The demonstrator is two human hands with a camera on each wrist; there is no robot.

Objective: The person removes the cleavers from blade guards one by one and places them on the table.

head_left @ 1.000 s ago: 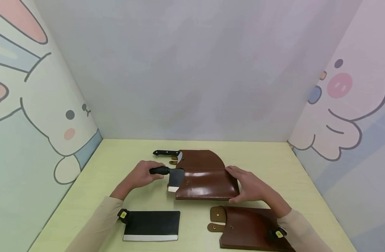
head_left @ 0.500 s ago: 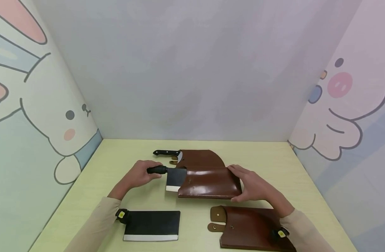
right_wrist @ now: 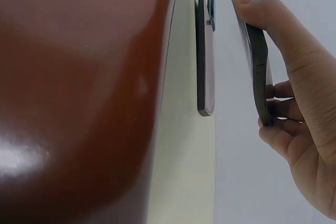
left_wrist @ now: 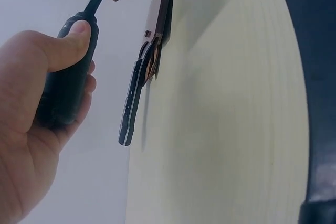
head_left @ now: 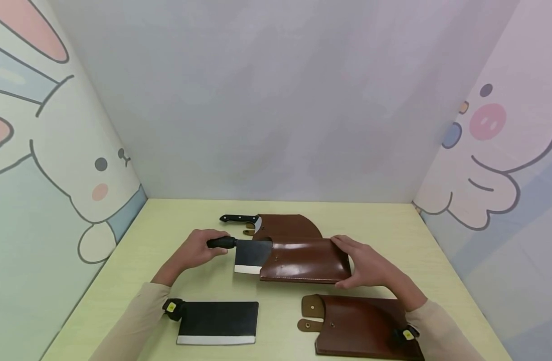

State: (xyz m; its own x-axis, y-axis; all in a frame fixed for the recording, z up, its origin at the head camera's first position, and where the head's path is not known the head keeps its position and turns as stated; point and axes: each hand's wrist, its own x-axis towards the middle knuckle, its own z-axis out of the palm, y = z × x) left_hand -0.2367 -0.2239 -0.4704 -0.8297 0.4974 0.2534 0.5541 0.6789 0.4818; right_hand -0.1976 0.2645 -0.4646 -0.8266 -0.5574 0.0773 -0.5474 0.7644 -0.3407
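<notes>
My left hand (head_left: 198,249) grips the black handle (head_left: 221,242) of a cleaver; the left wrist view shows thumb and fingers wrapped round that handle (left_wrist: 68,87). Part of the cleaver's dark blade (head_left: 253,254), with a pale cutting edge, shows outside a glossy brown leather sheath (head_left: 309,260); the rest is hidden inside. My right hand (head_left: 368,263) holds this sheath by its right end, thumb on one edge and fingers on the other. In the right wrist view the sheath's end (right_wrist: 258,61) stands between thumb and fingers. Cleaver and sheath are held above the table.
Behind lies a sheathed knife with a black riveted handle (head_left: 238,218) and brown sheath (head_left: 289,225). Nearer on the pale yellow table (head_left: 122,286) lie a second cleaver blade (head_left: 219,321), left, and another brown sheath (head_left: 361,326) with tan straps, right. Walls enclose the table's back and sides.
The left hand has moved left with the cleaver, and the right hand has moved right with the sheath. More of the blade shows outside the sheath.
</notes>
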